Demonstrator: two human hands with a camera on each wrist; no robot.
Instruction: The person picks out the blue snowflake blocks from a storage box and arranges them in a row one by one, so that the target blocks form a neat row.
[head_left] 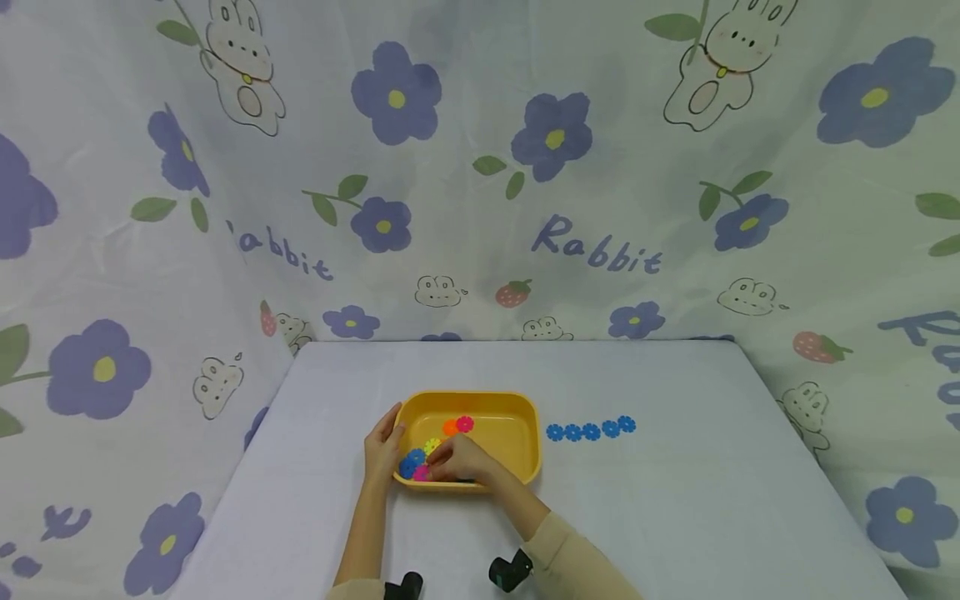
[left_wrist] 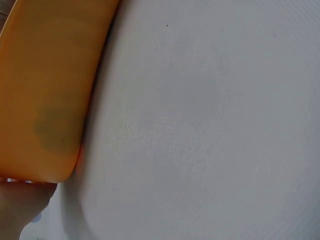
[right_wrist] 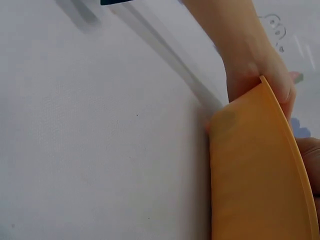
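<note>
A yellow plastic tray (head_left: 517, 417) stands on the table in the head view. My left hand (head_left: 384, 446) grips its left side, thumb at the rim; in the left wrist view, part of that hand (left_wrist: 22, 207) shows against the tray wall (left_wrist: 50, 90). My right hand (head_left: 461, 460) reaches inside, fingers bent down among small flower-shaped pieces. Near its fingertips are a pink piece (head_left: 422, 473), blue pieces (head_left: 408, 465) and a yellow piece (head_left: 432, 446). Whether the fingers pinch a piece is hidden. Farther back in the tray lie an orange piece (head_left: 450, 427) and a red-pink piece (head_left: 465, 424).
Right of the tray, several blue flower pieces (head_left: 591, 432) form a row on the white tabletop (head_left: 675, 508), its right end slightly higher in the head view. A printed cloth (head_left: 465, 192) hangs behind and at both sides. Black wrist cameras (head_left: 510, 572) show near the sleeves.
</note>
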